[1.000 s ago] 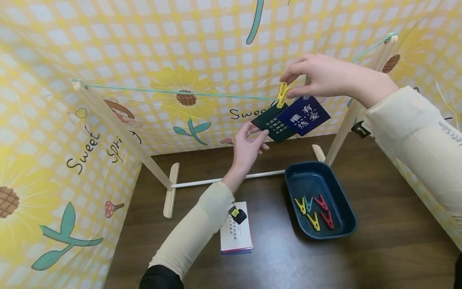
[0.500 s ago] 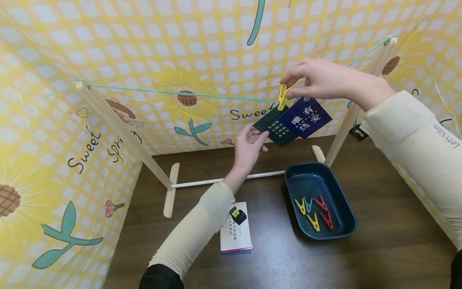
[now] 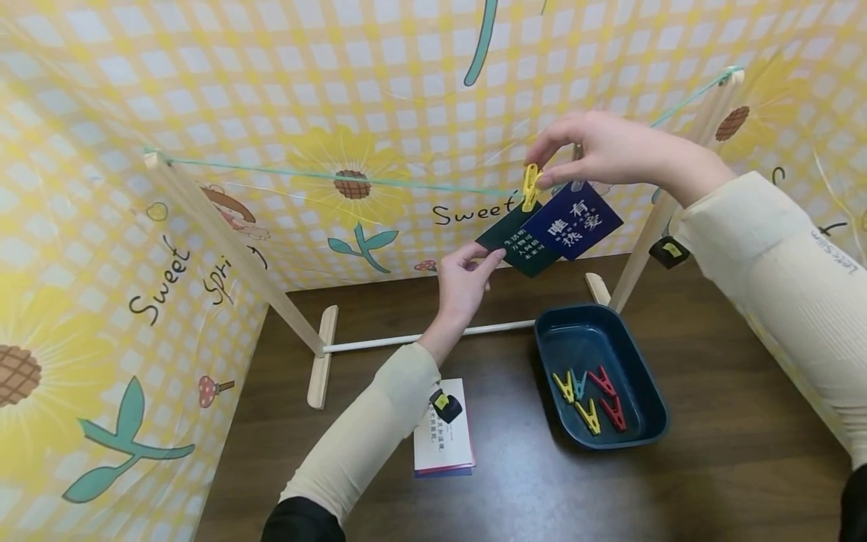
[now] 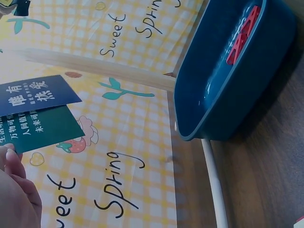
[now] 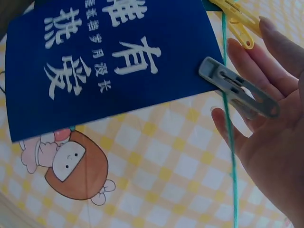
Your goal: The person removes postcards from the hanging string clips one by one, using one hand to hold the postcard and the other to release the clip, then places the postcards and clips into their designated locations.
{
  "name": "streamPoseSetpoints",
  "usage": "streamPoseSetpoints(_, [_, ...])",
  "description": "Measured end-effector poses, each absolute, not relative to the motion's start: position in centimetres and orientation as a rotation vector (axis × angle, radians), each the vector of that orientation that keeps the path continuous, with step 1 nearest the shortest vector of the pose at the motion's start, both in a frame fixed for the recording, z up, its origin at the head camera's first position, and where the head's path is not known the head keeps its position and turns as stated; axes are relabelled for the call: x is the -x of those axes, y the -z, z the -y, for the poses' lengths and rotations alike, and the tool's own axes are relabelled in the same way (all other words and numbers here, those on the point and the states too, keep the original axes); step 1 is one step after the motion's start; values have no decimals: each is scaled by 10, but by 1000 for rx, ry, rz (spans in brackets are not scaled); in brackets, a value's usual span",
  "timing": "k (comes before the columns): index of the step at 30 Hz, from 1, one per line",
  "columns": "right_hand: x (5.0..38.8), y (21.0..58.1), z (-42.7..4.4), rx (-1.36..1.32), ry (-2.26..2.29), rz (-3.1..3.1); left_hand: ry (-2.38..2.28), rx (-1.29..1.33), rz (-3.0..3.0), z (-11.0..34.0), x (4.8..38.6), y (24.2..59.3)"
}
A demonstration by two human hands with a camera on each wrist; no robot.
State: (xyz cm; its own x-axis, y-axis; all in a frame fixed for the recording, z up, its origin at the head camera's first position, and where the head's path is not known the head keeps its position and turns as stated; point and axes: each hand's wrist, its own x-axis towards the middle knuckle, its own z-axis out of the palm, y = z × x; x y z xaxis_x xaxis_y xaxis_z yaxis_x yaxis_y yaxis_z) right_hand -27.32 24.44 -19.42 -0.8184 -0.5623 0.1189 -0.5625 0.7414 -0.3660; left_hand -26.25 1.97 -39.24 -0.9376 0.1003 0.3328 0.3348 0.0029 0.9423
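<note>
My left hand (image 3: 462, 286) pinches the left corner of a dark green card (image 3: 531, 252) between thumb and fingers. A yellow clothespin (image 3: 530, 188) sits at that card's top corner on the green string (image 3: 406, 182). Thumb and forefinger of my right hand (image 3: 596, 147) are on the clothespin's two handles. Overlapping the green card is a dark blue card (image 3: 576, 220) with white characters. In the right wrist view a grey clothespin (image 5: 232, 85) clips the blue card to the string, beside my right palm.
Wooden posts (image 3: 230, 248) hold the string at both ends, joined below by a white rod (image 3: 372, 343). A dark blue tray (image 3: 660, 391) with several clothespins (image 3: 589, 415) stands front right. A stack of cards (image 3: 447, 444) lies under my left forearm. Patterned cloth hangs behind.
My right hand, the yellow clothespin and the string have come down slightly. The green card has sunk a little with them, and my left fingers have closed in at its corner.
</note>
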Motion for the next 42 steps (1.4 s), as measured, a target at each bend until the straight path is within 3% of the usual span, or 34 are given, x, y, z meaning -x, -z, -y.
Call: streamPoseSetpoints(42, [275, 210, -238, -949, -818, 2572, 2010, 403, 2140, -8, 267, 386])
